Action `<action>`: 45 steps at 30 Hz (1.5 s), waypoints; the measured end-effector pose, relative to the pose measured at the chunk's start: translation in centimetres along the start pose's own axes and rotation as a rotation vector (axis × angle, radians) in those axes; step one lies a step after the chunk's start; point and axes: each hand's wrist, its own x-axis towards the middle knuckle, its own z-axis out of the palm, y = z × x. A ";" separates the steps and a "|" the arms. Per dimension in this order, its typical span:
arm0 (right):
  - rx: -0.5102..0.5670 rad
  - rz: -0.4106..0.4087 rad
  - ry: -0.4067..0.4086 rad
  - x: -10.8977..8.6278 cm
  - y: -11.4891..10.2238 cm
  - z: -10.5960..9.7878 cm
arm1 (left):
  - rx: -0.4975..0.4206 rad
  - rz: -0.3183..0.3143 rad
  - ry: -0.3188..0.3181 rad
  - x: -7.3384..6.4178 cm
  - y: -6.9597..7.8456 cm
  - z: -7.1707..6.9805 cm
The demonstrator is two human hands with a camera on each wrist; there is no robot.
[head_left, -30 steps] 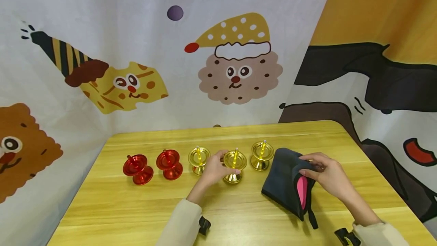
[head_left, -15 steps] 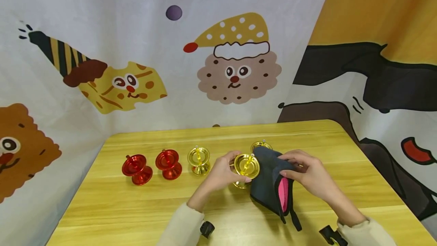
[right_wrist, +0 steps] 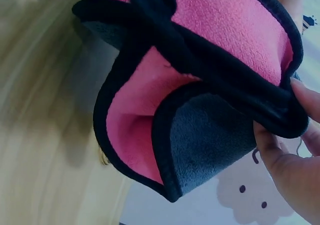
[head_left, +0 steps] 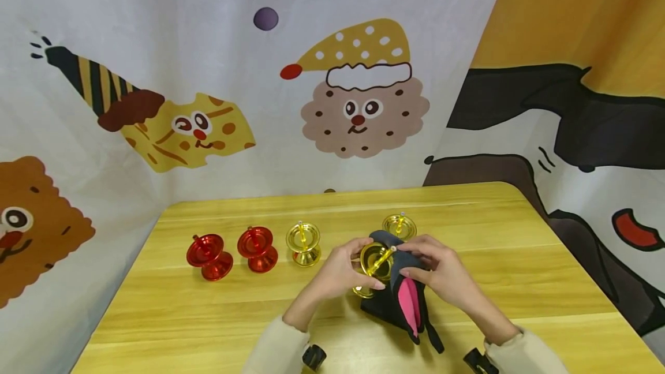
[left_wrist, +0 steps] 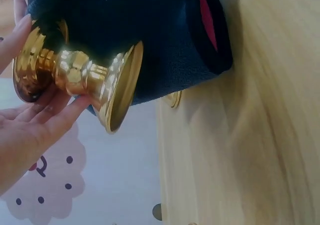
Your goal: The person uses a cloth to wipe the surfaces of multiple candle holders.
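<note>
My left hand [head_left: 341, 270] grips a gold lamp stand [left_wrist: 77, 70], a small shiny cup on a flared foot with a yellow stick in its bowl. The stand is tilted, its bowl facing the cloth. A folded dark grey cloth [head_left: 387, 305] with black edging and a pink underside [right_wrist: 225, 30] is pinched by my right hand [head_left: 436, 267], thumb below and fingers above. In the head view the cloth lies right against the held stand. Behind the cloth another gold stand [head_left: 400, 225] is partly hidden.
Left of my hands stand one gold stand [head_left: 303, 241] and two red stands, the nearer red one [head_left: 258, 247] and the far-left red one [head_left: 208, 254]. All rest on a wooden table [head_left: 208, 328]. A printed curtain [head_left: 280, 149] hangs behind the table's far edge.
My left hand has lifted the gold stand, tilted it and moved slightly right. My right hand has brought the cloth leftward to that stand, uncovering part of the gold stand behind.
</note>
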 end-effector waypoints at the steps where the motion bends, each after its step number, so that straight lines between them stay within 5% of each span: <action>1: 0.000 0.006 -0.002 0.0 0.1 0.2 | 0.002 -0.001 -0.002 0.0 -0.1 0.1; 11: -0.149 0.064 0.023 0.1 0.6 1.4 | 0.066 0.040 0.013 -0.2 -0.1 0.8; 19: -0.198 0.020 0.002 0.1 1.2 1.8 | 0.081 0.065 0.013 -0.1 -0.2 1.2; 36: 0.048 -0.010 -0.068 0.1 2.2 1.9 | 0.111 0.074 0.012 -0.1 -0.6 1.3; 45: 0.185 0.019 -0.076 -0.2 2.8 1.6 | 0.267 0.113 -0.008 -0.2 -0.3 1.2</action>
